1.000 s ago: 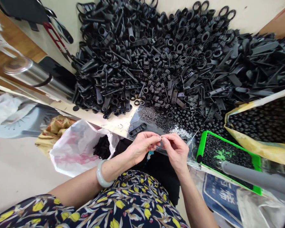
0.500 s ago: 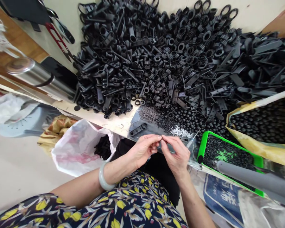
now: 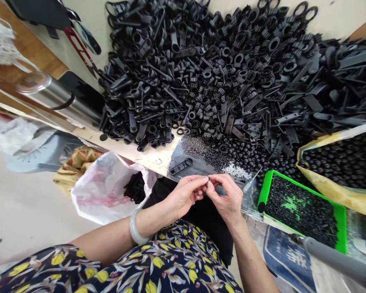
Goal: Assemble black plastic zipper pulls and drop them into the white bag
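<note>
The left hand (image 3: 187, 193) and right hand (image 3: 227, 195) meet, thumbs and forefingers pinched on a small dark piece (image 3: 208, 181) between their tips, equally near both; it is too small to tell its long axis. Just beyond the right fingers lies a heap of silvery-white metal pins (image 3: 237, 170), a thin pointed tool (image 3: 252, 180) beside it. Beyond the left fingers, a black plastic holed strip (image 3: 182, 166) lies slantwise, its right end farther out. Farther ahead, heaped black plastic parts (image 3: 183, 81) bank up; rightward sits a bright-green plastic tray (image 3: 264, 188).
</note>
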`<state>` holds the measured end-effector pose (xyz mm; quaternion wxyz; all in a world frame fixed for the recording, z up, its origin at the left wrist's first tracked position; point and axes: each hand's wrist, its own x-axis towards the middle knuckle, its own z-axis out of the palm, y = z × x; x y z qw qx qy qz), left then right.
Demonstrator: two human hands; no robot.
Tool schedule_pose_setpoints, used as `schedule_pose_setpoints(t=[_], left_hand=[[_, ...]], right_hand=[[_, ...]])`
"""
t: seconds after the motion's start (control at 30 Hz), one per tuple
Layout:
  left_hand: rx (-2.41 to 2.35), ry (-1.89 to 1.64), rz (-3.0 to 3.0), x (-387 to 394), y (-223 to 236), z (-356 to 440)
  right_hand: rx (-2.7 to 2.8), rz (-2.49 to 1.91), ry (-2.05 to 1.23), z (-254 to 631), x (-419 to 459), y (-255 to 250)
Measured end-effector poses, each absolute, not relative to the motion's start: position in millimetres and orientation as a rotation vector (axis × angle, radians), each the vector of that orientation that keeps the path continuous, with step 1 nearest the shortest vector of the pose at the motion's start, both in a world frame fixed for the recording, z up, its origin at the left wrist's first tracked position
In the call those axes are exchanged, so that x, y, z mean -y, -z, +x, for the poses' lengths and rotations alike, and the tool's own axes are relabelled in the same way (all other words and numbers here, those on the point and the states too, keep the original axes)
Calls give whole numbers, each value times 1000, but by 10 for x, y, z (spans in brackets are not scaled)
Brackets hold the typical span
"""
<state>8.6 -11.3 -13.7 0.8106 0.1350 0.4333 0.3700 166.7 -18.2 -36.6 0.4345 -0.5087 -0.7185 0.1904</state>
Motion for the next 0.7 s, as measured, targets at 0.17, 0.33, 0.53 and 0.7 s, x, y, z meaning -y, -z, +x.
schedule_pose_setpoints(t=[0.17, 0.33, 0.53, 0.7], left_hand=[[-1315, -888, 1094, 151, 64, -367], [-1614, -741, 1991, -129, 250, -744], [-1627, -446, 1988, -335, 318, -647], [-1215, -432, 1285, -199, 109, -529]], right_hand=[[1793, -1279, -616, 1717, 115, 356], [1822, -1208, -721, 1642, 80, 446], [1866, -1172, -726, 1527, 90, 496], [1825, -1134, -749, 1510, 76, 441]])
